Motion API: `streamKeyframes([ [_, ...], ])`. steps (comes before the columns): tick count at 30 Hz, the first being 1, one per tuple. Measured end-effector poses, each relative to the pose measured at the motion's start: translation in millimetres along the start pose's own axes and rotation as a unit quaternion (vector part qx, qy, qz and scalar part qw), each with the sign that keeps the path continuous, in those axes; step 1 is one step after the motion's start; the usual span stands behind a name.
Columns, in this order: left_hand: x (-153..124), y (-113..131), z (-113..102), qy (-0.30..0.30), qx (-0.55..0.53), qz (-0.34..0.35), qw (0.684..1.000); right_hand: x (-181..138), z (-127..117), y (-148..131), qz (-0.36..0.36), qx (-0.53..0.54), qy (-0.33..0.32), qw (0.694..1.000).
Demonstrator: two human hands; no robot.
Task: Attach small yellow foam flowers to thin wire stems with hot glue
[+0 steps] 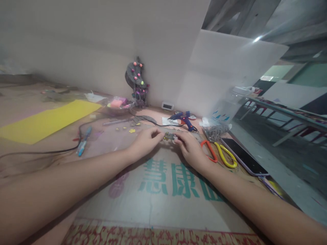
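Observation:
My left hand [146, 141] and my right hand [190, 148] meet at the middle of the table, fingers pinched together on a small greenish craft piece [170, 136] held between them. Both hands rest over a flattened cardboard sheet [163, 200] printed with green characters. What the little piece is cannot be made out.
A blue glue gun [185, 119] lies behind the hands, its black cord [51, 151] trailing left. Red- and yellow-handled scissors [219, 154] and a dark phone [244, 158] sit to the right. A yellow foam sheet [48, 120], a blue pen [83, 143] and a decorated dark ornament [136, 81] are further off.

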State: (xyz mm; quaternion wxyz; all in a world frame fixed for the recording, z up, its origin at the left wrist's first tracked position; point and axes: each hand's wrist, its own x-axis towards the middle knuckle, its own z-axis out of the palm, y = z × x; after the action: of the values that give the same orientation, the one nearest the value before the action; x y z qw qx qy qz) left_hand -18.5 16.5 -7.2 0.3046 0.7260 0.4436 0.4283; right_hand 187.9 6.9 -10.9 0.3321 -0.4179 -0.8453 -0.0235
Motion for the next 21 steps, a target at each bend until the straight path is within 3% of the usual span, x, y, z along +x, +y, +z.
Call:
streamKeyframes([
  [21,3.5,-5.9,1.0,-0.029,-0.025,-0.004,0.999,-2.0,1.9,1.8,0.036,0.043,0.010,0.998],
])
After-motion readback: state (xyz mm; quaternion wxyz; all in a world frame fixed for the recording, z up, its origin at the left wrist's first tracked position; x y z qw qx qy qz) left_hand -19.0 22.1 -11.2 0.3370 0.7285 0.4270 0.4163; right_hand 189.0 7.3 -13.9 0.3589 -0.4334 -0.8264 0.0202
